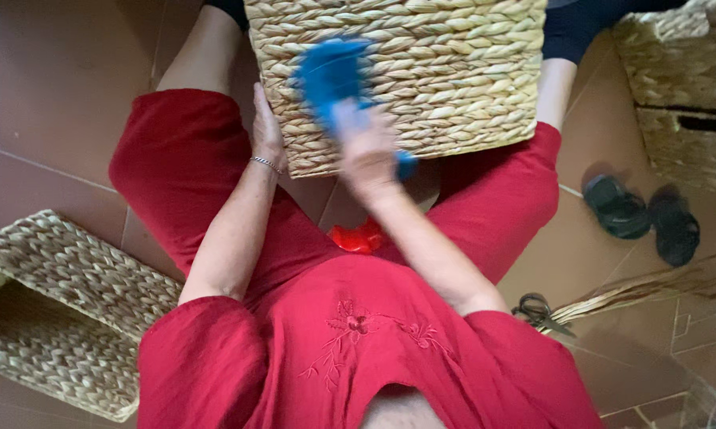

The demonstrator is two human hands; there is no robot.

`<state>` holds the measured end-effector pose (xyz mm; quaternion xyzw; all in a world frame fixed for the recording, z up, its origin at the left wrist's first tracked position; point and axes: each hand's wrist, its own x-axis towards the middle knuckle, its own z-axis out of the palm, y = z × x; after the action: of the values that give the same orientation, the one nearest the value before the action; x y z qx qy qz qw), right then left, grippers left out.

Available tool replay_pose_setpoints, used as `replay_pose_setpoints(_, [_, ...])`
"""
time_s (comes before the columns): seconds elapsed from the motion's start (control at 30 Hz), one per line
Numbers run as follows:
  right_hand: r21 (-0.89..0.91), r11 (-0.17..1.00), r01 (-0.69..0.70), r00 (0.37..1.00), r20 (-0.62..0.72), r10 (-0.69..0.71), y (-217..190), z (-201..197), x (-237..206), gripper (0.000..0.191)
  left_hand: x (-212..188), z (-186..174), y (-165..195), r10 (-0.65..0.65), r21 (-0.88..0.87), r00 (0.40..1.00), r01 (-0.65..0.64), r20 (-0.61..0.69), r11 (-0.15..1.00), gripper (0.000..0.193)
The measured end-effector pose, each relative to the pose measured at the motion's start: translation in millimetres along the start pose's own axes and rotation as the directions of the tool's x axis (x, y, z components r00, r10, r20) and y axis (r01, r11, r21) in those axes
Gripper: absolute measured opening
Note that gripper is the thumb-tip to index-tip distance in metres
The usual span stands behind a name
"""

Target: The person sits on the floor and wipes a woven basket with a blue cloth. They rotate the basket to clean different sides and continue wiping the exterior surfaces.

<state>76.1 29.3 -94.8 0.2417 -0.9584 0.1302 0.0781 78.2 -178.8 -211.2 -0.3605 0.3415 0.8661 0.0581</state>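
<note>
You are bracing the woven basket (453, 71) on your knees, its top cut off by the frame. Your left hand (266, 131) is lying flat on its left edge, fingers together. Your right hand (366, 147), blurred, is clamping its fingers on a blue brush (330, 75) against the basket's face. Tiled floor (48, 87) is lying open on the left; sandals (644, 214) and scissors (536, 310) are crowding the right.
</note>
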Motion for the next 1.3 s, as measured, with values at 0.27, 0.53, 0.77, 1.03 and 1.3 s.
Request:
replay_pose_setpoints(0.27, [0.070, 0.979, 0.192, 0.976, -0.122, -0.183, 24.1, -26.7, -24.2, 0.045, -3.6, 0.3, 5.3, 0.062, 0.166, 0.993, -0.044, -0.102, 0.985, 0.079])
replay_pose_setpoints(0.53, [-0.233, 0.902, -0.362, 0.926, -0.198, 0.321, 225.0, -60.9, -67.1, 0.058, -10.7, 14.0, 11.1, 0.034, 0.054, 0.999, -0.032, -0.038, 0.998, 0.081])
replay_pose_setpoints(0.77, [0.015, 0.970, -0.241, 0.962, -0.132, 0.241, 99.4, -27.6, -31.2, 0.056, -7.3, 9.9, 9.1, -0.021, 0.020, 0.994, 0.023, -0.106, 1.000, 0.077])
replay_pose_setpoints(1.03, [0.122, 0.948, 0.294, 0.947, -0.172, -0.271, -34.3, 0.1, 31.5, 0.050, -10.2, -8.5, 2.6, 0.271, 0.131, 0.960, -0.261, -0.071, 0.957, 0.070])
replay_pose_setpoints(1.3, [-0.438, 0.899, 0.014, 0.974, -0.198, -0.112, 166.3, 22.8, 88.5, 0.064, -13.9, 4.7, 8.0, 0.041, 0.047, 0.998, -0.039, -0.051, 0.998, 0.076])
